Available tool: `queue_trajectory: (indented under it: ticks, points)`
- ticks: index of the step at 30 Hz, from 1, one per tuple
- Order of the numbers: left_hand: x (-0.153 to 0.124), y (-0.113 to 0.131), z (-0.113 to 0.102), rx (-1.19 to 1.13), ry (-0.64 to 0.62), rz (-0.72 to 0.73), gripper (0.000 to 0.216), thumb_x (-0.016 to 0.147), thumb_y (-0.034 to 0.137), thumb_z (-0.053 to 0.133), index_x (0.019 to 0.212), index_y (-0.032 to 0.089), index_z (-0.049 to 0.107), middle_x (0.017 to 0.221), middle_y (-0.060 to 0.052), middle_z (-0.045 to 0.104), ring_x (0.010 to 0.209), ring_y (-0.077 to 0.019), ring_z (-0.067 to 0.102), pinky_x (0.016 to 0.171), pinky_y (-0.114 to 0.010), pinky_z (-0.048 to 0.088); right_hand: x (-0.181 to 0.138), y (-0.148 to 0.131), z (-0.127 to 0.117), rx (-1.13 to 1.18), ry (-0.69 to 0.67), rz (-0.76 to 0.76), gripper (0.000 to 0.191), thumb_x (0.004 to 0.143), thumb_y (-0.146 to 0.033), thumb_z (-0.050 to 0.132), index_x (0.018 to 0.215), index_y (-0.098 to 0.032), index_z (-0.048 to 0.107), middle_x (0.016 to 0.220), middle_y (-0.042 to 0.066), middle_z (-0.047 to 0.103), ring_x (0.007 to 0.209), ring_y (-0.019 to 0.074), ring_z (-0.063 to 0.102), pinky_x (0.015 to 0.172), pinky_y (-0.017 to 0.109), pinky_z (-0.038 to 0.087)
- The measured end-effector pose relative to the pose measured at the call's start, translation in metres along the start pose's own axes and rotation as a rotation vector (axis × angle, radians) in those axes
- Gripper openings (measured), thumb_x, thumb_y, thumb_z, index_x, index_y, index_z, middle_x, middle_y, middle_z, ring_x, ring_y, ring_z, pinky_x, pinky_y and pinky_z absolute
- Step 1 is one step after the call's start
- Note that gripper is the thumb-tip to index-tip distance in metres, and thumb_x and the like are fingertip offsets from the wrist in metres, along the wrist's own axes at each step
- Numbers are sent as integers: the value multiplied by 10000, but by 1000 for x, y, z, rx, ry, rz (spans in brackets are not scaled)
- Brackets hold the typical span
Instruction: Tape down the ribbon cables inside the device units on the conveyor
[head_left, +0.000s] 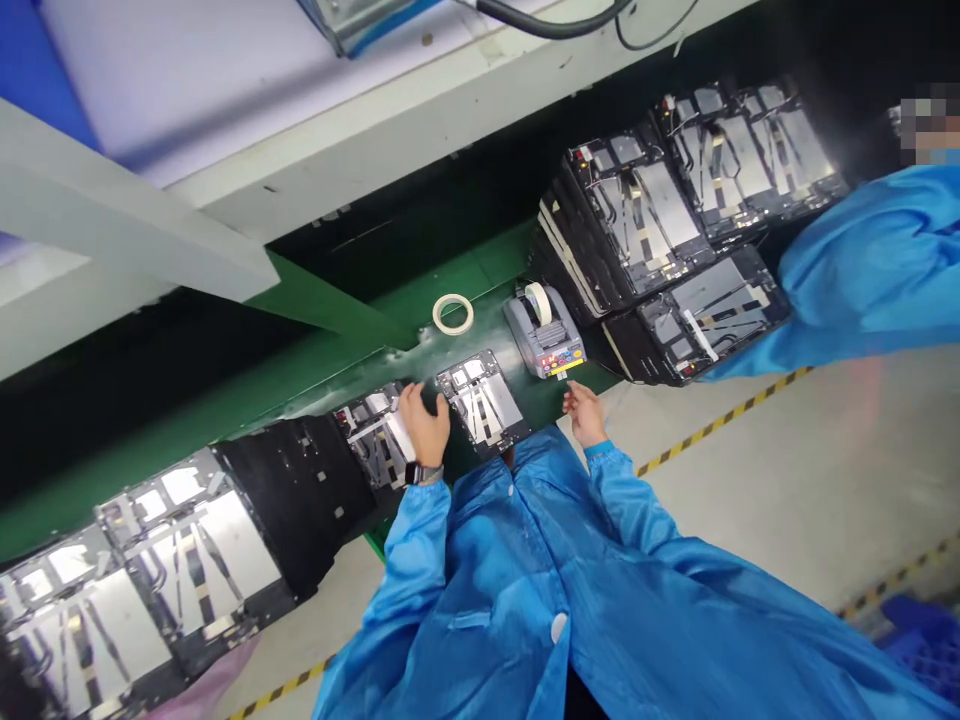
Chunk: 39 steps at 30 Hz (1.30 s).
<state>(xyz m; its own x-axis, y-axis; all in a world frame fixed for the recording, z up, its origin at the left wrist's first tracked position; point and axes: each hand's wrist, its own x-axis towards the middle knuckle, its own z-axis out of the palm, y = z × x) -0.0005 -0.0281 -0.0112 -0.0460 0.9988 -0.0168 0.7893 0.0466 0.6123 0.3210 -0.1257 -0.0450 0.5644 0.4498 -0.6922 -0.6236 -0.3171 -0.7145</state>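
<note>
Reaching over a green conveyor belt (pixel 352 390), the person in a blue antistatic smock (pixel 480 600) has both bare hands out in front. The left hand (pixel 424 425), with a black wristwatch (pixel 415 473) at its wrist, is curled narrow, its fingers bent down by the right edge of a black rectangular device panel with silver strips (pixel 379 440); whether it grips that edge, the view does not show. Just to its right lies a second black panel with silver sheets and white strips (pixel 480 400), its long axis running across the belt toward the person, its near corner between the hands. The left hand is the nearer to it, almost touching; the right hand (pixel 585 415) is farther off, half-open and empty, its fingertips just beside the front of a grey automatic tape dispenser (pixel 544 335) with red buttons. A cream roll of masking tape (pixel 453 314) lies on the belt at the far side. Stacks of similar black panels (pixel 675 200) sit far right, near a co-worker's blue sleeve (pixel 862 270).
</note>
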Motion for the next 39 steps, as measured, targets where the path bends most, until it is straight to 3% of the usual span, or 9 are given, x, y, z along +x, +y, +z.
queue_trajectory:
  ticks: [5,10,17,24,28,30,33,36,39]
  points:
    - [39,23,48,90,-174,87,497,960,321,603,1425,148,563,1515,-216,514,1472,-362,448,1262,-541,351,4,1,28,86,-37,14,336,715,-391,891,881,-186,682,659,-56,627,543,74,530,510,193,460]
    - [39,25,72,172,-227,43,527,956,365,622,1423,126,575,1536,-237,498,1478,-384,441,1254,-550,341,3,13,28,65,93,-29,266,771,-369,842,850,-184,667,603,-78,578,505,69,501,460,181,428]
    - [26,52,92,248,-238,42,813,886,562,711,1515,105,475,1635,-285,395,1560,-418,337,1302,-631,164,4,18,36,191,239,-52,360,738,-200,823,991,-220,568,762,-57,701,663,101,678,578,184,540]
    - [37,64,95,258,-340,2,603,962,408,622,1503,163,519,1575,-230,506,1505,-379,415,1286,-610,192,7,10,51,90,277,-11,393,761,-210,815,921,-256,458,664,-98,576,560,98,581,546,203,514]
    - [45,59,89,251,-362,-5,519,965,369,630,1460,225,572,1510,-174,573,1431,-356,479,1255,-558,248,-36,11,40,-118,302,-309,306,879,-302,706,1089,-278,484,807,-40,615,655,136,616,634,270,580]
    - [49,56,88,258,-371,-12,486,959,363,647,1431,254,597,1485,-153,587,1405,-345,498,1240,-542,262,-64,12,42,-309,169,-540,366,945,-341,660,1270,-297,498,994,30,660,847,181,681,782,325,623]
    - [54,52,90,256,-372,-32,478,936,379,695,1394,265,624,1458,-142,597,1385,-339,508,1234,-532,263,-80,13,68,-601,-184,-739,472,1007,-347,605,1452,-263,471,1245,111,631,1077,232,680,942,387,617]
    - [58,47,93,244,-362,-48,484,911,398,734,1365,258,639,1442,-146,601,1377,-346,512,1237,-535,256,-52,15,113,-922,-421,-804,535,1024,-317,523,1540,-203,442,1390,169,561,1251,284,626,1052,468,589]
    - [60,44,96,242,-370,-59,464,919,409,727,1351,267,638,1441,-144,602,1377,-347,516,1241,-538,250,-7,17,146,-1160,-506,-799,651,997,-209,492,1634,-196,362,1499,177,483,1426,305,518,1158,501,519]
